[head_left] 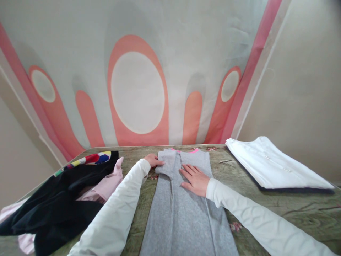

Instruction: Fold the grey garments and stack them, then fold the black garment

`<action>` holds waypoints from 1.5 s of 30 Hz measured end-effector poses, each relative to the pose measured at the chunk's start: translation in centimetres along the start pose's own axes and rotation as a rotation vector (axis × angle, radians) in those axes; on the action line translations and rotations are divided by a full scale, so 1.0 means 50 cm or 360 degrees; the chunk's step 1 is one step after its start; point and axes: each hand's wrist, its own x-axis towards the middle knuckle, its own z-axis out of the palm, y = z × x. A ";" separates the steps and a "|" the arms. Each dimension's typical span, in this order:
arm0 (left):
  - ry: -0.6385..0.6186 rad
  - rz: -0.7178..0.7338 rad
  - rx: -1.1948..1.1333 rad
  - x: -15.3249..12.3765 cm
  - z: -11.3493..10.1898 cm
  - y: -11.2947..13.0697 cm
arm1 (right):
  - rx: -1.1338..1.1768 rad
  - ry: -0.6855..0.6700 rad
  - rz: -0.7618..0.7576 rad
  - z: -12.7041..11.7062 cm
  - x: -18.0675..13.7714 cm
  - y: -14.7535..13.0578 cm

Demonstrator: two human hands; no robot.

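Observation:
A long grey garment [190, 220] with pink trim at its neckline lies lengthwise in front of me, both sides folded inward. At its upper left edge, my left hand [152, 160] has its fingers closed on the folded sleeve; part of the grip is hidden. My right hand [196, 180] lies flat on the upper chest of the garment, fingers spread. The lower end of the garment runs out of the bottom of the view.
A loose heap of black clothing [66, 199] and pink clothing [105, 185] lies on the left. To the right sits a flat stack of folded white clothes [274, 165]. The wood-patterned table [255, 213] ends at a wall [178, 53] with a pink and grey backdrop.

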 end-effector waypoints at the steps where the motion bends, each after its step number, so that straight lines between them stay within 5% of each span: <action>1: -0.0017 0.0003 -0.0035 0.001 -0.001 -0.002 | -0.0006 0.0000 -0.0003 0.001 -0.002 0.000; 7: 0.0045 0.0103 -0.0244 0.008 0.003 0.006 | -0.0016 0.0003 -0.0015 -0.004 -0.006 -0.004; 12: 0.0186 0.0327 -0.0416 0.007 0.027 0.065 | -0.0020 0.0004 -0.0019 -0.005 -0.005 -0.005; 19: 0.0267 0.0494 -0.0410 0.013 0.137 0.176 | -0.0026 0.0050 -0.0027 -0.014 -0.011 -0.010; 23: -0.0015 0.0528 -0.0353 0.005 0.185 0.203 | -0.0037 0.0072 -0.0061 -0.025 -0.021 -0.017; 26: -0.0080 0.0660 -0.0329 0.011 0.169 0.192 | -0.0041 0.0090 -0.0095 -0.024 -0.019 -0.016; 32: 0.0408 0.0670 0.0000 0.065 0.081 0.097 | 0.0052 0.0118 -0.0141 -0.010 -0.004 0.006; 37: 0.0692 0.0584 0.0176 0.090 0.057 0.014 | 0.0359 0.0123 -0.0164 -0.041 0.003 0.052; 41: 0.0745 0.0556 0.0268 0.097 0.064 -0.013 | 0.0549 0.0148 0.0310 -0.057 0.030 0.107; 45: 0.0736 0.0572 0.0352 0.098 0.071 -0.016 | 0.0557 0.0392 0.0717 -0.042 0.080 0.153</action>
